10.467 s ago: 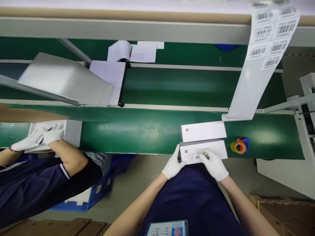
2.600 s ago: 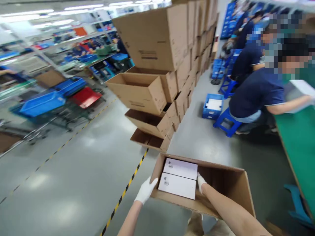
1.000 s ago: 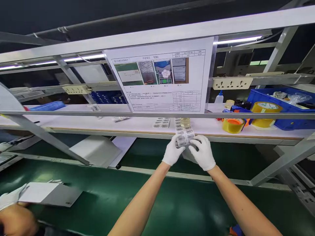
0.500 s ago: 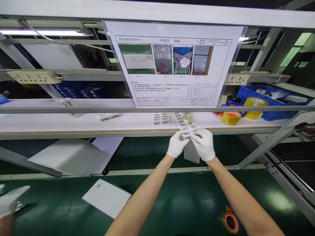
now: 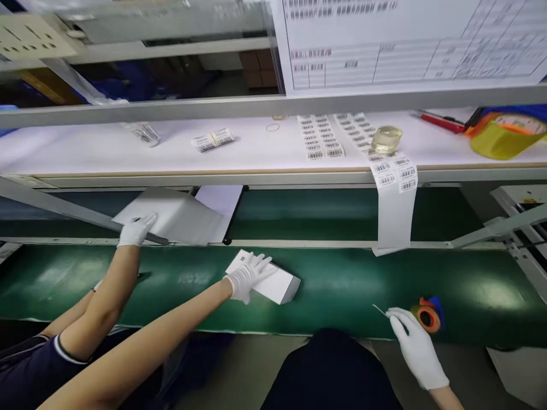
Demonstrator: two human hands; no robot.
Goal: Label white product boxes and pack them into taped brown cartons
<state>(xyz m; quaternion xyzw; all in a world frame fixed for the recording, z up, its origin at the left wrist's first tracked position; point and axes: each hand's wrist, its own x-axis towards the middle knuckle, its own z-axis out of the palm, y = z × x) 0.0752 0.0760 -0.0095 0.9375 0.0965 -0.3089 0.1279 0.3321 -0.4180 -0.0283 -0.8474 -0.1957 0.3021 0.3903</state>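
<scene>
The green tabletop [image 5: 337, 290] spans the view, with the white shelf [image 5: 256, 154] behind and above it. The box [image 5: 278, 283] lies on the tabletop left of the middle, slanted to the front edge; squared up and flat, it should be easier to line up by eye. The strip [image 5: 395, 222] of labels hangs over the shelf's front edge, well apart from both hands; a loose sleeve could snag it.

Of the 2 gloved hands, the left hand [image 5: 248, 277] grips the box from above, fingers across its top; light, even pressure should spare the card. The right hand [image 5: 414, 347] pinches the slip at 1 end. The tape [image 5: 434, 318] sits just beside that hand, so lift past it without brushing.

Smallest is the slip [image 5: 379, 309], seen nearly edge-on, print not visible; it is best held by its edge, unbent.
</scene>
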